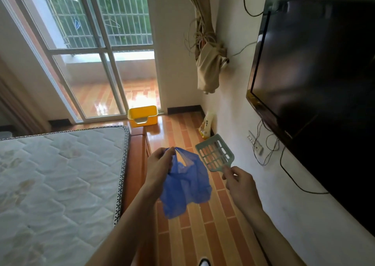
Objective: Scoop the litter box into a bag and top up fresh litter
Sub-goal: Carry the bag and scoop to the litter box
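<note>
Pinched between the fingertips of the left hand [160, 162], the handles of a thin blue plastic bag [185, 184] are gathered into a tight grip, and the bag hangs slack and crumpled below that grip, over the floor. Just right of it, the right hand [238, 181] closes its grip on the handle of a pale green litter scoop [215, 153], thumb and fingers curled round the short stem; the slotted blade tilts up and away from this grip, its near edge close beside the bag's handles but apart from them.

Well beyond both grips, against the sill of the sliding glass door [97, 48], stands the yellow litter box [143, 116] on the wooden-patterned floor [205, 225], its low front opening facing the person. Beyond the right grip and nearer the wall, a pale yellow-and-white litter sack [207, 126] leans upright at the skirting.

Left of the left grip lies a bare quilted mattress [56, 182] on an orange-brown bed frame [136, 164]. Right of the right grip a dark flat television [316, 73] hangs on the white wall, with cables trailing beneath it to a power strip [255, 145]. A tied-back beige curtain [209, 71] hangs above the sack.
</note>
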Demonstrator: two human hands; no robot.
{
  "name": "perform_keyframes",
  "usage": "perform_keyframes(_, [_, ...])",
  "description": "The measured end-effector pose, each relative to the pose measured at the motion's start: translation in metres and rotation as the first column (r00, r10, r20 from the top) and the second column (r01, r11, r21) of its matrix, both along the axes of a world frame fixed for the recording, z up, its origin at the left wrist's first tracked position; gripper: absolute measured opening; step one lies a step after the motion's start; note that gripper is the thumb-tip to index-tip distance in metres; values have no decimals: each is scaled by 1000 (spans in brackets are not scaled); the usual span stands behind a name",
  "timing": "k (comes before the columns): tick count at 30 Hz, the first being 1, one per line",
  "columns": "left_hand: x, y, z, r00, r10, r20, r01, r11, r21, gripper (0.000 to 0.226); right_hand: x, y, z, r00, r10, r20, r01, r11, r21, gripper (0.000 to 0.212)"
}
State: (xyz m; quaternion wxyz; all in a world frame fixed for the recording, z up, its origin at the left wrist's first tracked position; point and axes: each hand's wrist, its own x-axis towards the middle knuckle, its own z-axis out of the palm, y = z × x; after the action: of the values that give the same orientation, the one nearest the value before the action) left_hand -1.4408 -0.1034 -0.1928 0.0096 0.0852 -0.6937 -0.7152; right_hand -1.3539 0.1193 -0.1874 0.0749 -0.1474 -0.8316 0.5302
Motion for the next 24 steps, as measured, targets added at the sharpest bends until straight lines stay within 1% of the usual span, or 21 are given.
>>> perform_keyframes(2, [-30,-4,-3,1000,9,0,-9,1000,-14,25,-33,-3,-5,1000,1,-2,-1,1000,15,40])
perform_keyframes(5, [-76,-8,-6,1000,-5,-16,4,999,-45,24,-85,-7,-12,1000,23,-2,-23,1000,-6,42])
perform_keyframes(9, [-145,-14,-10,1000,14,-21,-16,996,-83,27,-165,-16,-18,999,45,14,-44,998,-53,38])
perform_keyframes(13, [-211,-17,-5,1000,7,-1,-7,993,-122,23,-240,-21,-15,998,69,4,-68,991,-111,30])
perform_keyframes(16, [-256,-19,-4,1000,13,9,-12,991,-133,23,-296,-24,-16,997,75,-26,-78,988,-133,30])
perform_keyframes(20, [-311,-23,-6,999,41,32,-36,989,-145,21,-360,-32,-20,995,99,-23,-101,984,-146,25])
perform_keyframes(24, [-367,-31,-6,995,81,51,-73,988,-138,23,-420,-37,-23,995,104,-1,-103,984,-142,33])
